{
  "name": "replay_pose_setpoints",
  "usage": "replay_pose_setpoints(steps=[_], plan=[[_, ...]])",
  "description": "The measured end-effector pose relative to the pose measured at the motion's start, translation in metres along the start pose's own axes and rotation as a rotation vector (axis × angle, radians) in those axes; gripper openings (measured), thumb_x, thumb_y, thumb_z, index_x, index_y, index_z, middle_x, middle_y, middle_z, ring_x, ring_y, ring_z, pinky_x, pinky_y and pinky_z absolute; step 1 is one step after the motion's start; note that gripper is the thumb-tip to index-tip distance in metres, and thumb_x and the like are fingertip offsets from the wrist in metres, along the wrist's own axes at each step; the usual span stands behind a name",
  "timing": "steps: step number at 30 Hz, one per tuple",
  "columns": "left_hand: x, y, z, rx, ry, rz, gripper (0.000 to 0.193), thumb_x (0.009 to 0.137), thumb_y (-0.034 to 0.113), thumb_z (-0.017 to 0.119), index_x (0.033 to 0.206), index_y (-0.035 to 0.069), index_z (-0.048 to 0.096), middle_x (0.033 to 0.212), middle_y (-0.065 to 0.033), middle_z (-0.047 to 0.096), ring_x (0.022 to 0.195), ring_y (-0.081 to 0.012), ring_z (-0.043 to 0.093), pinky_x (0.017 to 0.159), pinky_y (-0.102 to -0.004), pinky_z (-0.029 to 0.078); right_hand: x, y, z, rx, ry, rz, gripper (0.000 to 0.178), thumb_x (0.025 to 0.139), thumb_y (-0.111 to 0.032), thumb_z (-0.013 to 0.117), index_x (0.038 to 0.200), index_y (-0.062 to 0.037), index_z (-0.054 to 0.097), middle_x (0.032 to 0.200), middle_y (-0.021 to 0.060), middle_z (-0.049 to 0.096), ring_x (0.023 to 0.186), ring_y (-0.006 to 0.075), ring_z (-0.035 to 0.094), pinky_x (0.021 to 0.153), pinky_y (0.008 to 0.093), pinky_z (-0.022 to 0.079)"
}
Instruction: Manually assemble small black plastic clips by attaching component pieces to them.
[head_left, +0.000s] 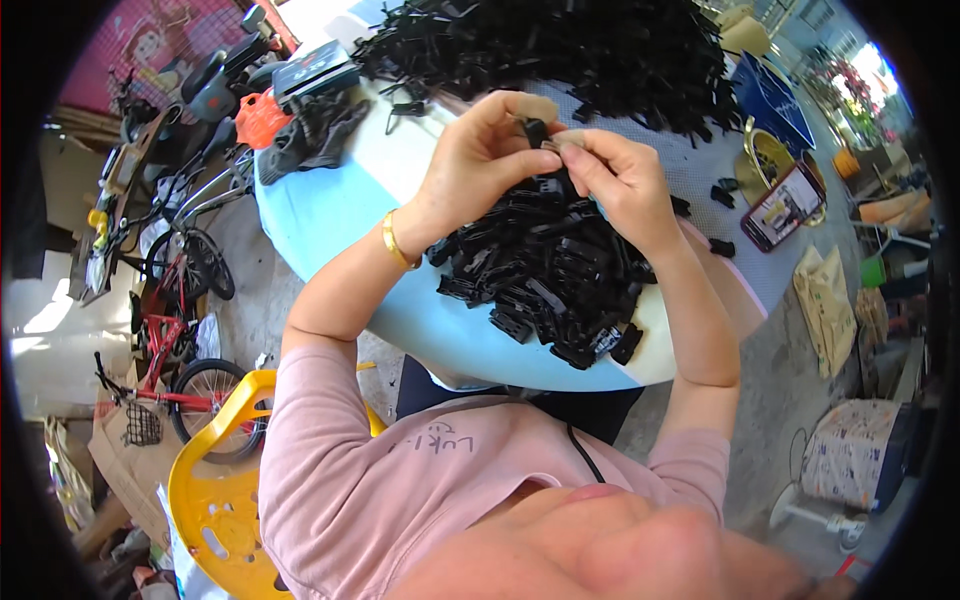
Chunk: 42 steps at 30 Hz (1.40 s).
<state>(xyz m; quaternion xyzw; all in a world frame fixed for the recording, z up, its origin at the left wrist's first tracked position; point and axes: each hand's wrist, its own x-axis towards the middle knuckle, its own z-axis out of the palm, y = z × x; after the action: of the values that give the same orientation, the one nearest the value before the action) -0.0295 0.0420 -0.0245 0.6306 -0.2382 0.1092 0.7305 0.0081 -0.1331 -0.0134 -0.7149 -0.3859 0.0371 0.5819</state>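
Note:
In front of me, over the round table, my left hand [478,158] pinches a small black plastic part [536,131] between thumb and fingers. My right hand [628,188] meets it there, thumb and forefinger pressed together at the part's edge; the fingertips hide much of what they grip. Just below both hands lies a heap of black plastic pieces [545,265], flat and narrow, near the table's front edge. A much larger pile of thin black pieces [550,55] covers the far side.
The table [320,215] has a light blue and white top. A phone [783,207] leans at the right beside a gold-coloured pot [765,155] and a blue bin [775,100]. Dark gloves [310,140] and an orange bag [262,120] sit at left, near a yellow chair [215,490] and bicycles.

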Motion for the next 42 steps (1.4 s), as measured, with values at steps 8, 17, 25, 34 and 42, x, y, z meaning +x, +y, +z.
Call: replay_pose_setpoints(steps=[8, 17, 25, 34, 42], plan=[[-0.002, 0.003, 0.0, 0.077, 0.008, 0.043, 0.029, 0.08, -0.003, 0.061, 0.106, -0.001, 0.05, 0.1, -0.0085, 0.059, 0.086, -0.0086, 0.057, 0.076, -0.0209, 0.048, -0.002, -0.01, 0.004, -0.023, 0.005, 0.05, 0.017, 0.089, -0.01, 0.049, 0.094, 0.0017, 0.061, 0.061, -0.0024, 0.048, 0.056, 0.0039, 0.043, 0.051, 0.0182, 0.034], [-0.008, -0.005, 0.007, 0.227, 0.114, 0.3, 0.021, 0.078, -0.008, 0.06, 0.098, -0.004, 0.053, 0.099, -0.0116, 0.061, 0.084, -0.0114, 0.058, 0.074, -0.0219, 0.048, -0.004, -0.003, 0.011, -0.036, 0.1, -0.056, 0.019, 0.089, -0.015, 0.052, 0.09, 0.0011, 0.061, 0.059, -0.0023, 0.05, 0.054, 0.0037, 0.043, 0.049, 0.0188, 0.034], [-0.009, 0.007, 0.017, 0.756, 0.19, 0.291, 0.052, 0.071, -0.001, 0.07, 0.117, 0.0, 0.046, 0.096, -0.0093, 0.064, 0.079, -0.0139, 0.064, 0.068, -0.0246, 0.051, -0.003, -0.013, 0.003, -0.091, 0.113, -0.102, 0.022, 0.079, -0.015, 0.067, 0.095, -0.0008, 0.063, 0.065, -0.0028, 0.055, 0.059, 0.0017, 0.047, 0.052, 0.0171, 0.038], [-0.003, 0.03, 0.005, 0.075, -0.015, 0.027, 0.064, 0.07, 0.0, 0.07, 0.125, 0.0, 0.037, 0.108, -0.0166, 0.058, 0.097, -0.0218, 0.059, 0.087, -0.0315, 0.046, -0.001, -0.014, -0.018, -0.008, 0.157, -0.197, 0.021, 0.078, -0.005, 0.067, 0.097, 0.0003, 0.061, 0.082, 0.0026, 0.063, 0.073, 0.005, 0.057, 0.065, 0.0181, 0.047], [0.0, 0.014, -0.011, -0.466, -0.39, -0.331, 0.028, 0.073, 0.01, 0.071, 0.092, -0.002, 0.054, 0.09, -0.0132, 0.062, 0.087, -0.0259, 0.063, 0.084, -0.0382, 0.05, 0.001, -0.015, -0.021, 0.213, -0.194, -0.16, 0.022, 0.08, -0.005, 0.064, 0.1, 0.0025, 0.059, 0.088, 0.005, 0.064, 0.078, 0.0085, 0.059, 0.071, 0.0215, 0.048]])
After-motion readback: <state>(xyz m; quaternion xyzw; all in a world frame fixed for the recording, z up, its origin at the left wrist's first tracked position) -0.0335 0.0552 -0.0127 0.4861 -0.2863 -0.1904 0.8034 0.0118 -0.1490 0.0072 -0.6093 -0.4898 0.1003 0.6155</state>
